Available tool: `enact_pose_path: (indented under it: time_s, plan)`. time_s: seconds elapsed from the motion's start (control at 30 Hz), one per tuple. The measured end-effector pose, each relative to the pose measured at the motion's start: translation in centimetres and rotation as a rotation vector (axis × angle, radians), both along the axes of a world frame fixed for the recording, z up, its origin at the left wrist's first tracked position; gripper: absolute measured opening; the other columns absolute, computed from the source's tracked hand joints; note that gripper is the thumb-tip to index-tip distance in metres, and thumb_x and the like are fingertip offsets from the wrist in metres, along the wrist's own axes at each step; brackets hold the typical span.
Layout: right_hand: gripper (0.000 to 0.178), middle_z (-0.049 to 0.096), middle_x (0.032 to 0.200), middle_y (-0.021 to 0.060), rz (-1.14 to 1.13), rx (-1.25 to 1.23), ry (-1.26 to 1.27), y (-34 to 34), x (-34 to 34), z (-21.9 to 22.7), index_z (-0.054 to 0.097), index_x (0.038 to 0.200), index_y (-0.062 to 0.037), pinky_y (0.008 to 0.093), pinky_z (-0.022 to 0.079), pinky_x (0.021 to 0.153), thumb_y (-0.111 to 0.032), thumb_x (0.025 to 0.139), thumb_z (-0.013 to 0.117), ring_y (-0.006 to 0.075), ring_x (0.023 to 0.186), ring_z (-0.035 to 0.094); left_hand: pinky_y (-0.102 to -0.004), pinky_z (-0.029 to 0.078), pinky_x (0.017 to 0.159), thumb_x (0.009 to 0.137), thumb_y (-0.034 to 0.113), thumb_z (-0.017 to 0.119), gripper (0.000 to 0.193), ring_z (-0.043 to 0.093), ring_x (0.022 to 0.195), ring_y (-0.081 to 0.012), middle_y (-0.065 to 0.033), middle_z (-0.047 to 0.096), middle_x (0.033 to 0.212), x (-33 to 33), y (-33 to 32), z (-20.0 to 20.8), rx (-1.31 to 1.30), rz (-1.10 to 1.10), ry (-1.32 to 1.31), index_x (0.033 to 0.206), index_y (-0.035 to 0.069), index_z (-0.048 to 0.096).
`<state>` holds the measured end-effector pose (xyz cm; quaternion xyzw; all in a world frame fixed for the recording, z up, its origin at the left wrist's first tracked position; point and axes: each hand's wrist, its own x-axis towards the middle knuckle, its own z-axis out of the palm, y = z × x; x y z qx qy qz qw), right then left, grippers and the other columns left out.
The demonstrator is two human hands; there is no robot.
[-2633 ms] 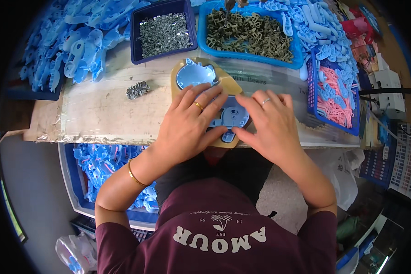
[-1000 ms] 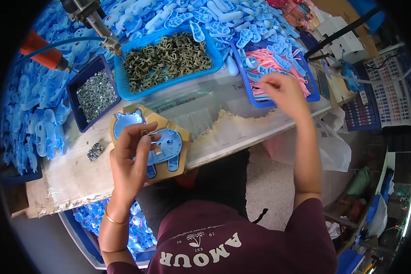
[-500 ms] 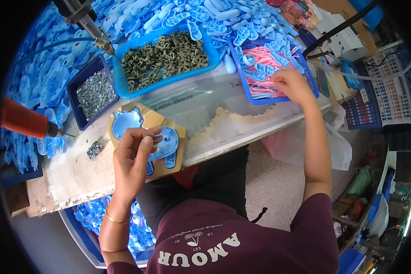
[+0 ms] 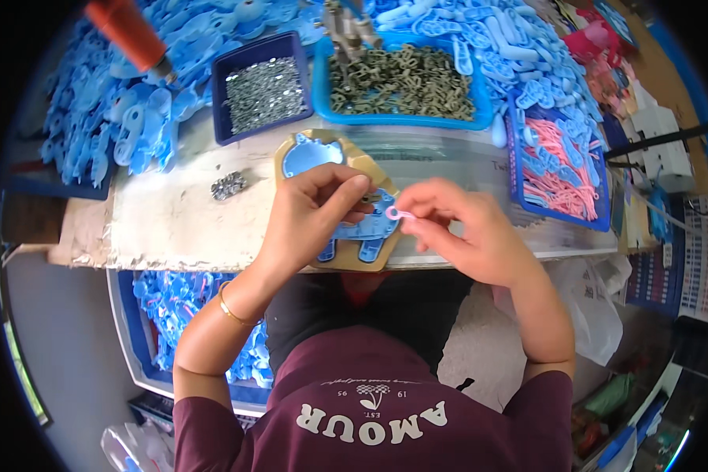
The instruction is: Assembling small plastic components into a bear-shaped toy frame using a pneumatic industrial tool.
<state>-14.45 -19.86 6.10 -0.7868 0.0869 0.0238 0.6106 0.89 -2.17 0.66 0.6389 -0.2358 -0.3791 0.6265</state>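
Note:
My right hand (image 4: 472, 232) pinches a small pink plastic strip with a ring-shaped end (image 4: 395, 213), held above the work fixture. Close beside it, my left hand (image 4: 311, 211) is closed, thumb against fingertips; a tiny dark piece seems to sit there, too small to name. Below both hands lies a tan fixture (image 4: 282, 161) holding a blue animal-shaped plastic shell (image 4: 313, 156). The hands hide the shell's middle, while its rounded head and two legs show.
Behind stand a dark blue tray of shiny metal bits (image 4: 263, 94), a light blue basket of brownish metal parts (image 4: 405, 86) and a basket of pink and blue strips (image 4: 562, 165). An orange power screwdriver (image 4: 126, 35) hangs upper left. Loose screws (image 4: 228, 186) lie left of the fixture.
My right hand has come back from the basket of strips with a pink one and is now beside my left hand over the fixture. The head view has shifted.

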Motion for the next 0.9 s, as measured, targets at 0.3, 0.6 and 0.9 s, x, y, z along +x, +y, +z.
enact_pose_path:
  time_s: [0.3, 0.6, 0.9]
  plan:
    - [0.021, 0.069, 0.087, 0.0041, -0.091, -0.009, -0.031, 1.3, 2.6, -2.5, 0.054, 0.106, -0.0028, 0.0253, 0.051, 0.068, -0.002, 0.093, 0.07, 0.0098, 0.078, 0.068, -0.0248, 0.06, 0.077, 0.101, 0.02, 0.066, 0.024, 0.068, 0.085, -0.0094, -0.0056, 0.071, 0.093, 0.0, 1.1, -0.5, -0.028, -0.009, 0.023, 0.102, -0.003, 0.069]
    - [0.014, 0.069, 0.081, 0.0033, -0.112, -0.212, -0.157, 2.2, 2.7, -2.3, 0.061, 0.096, -0.0007, 0.026, 0.051, 0.064, -0.002, 0.089, 0.074, 0.0066, 0.073, 0.062, -0.0244, 0.06, 0.075, 0.103, 0.016, 0.062, 0.023, 0.071, 0.084, -0.0118, -0.0091, 0.071, 0.092, 0.6, 1.6, -0.3, -0.092, -0.078, 0.201, 0.104, -0.006, 0.067]
    - [0.014, 0.07, 0.082, 0.0074, 0.01, -0.691, -0.383, 3.2, 4.5, -3.7, 0.072, 0.095, -0.0063, 0.0314, 0.051, 0.059, -0.011, 0.084, 0.078, 0.0221, 0.066, 0.067, -0.0253, 0.059, 0.067, 0.103, 0.021, 0.063, 0.029, 0.071, 0.079, -0.0109, -0.0089, 0.073, 0.09, 1.8, 3.2, 0.4, 0.069, 0.018, -0.241, 0.12, -0.002, 0.068]
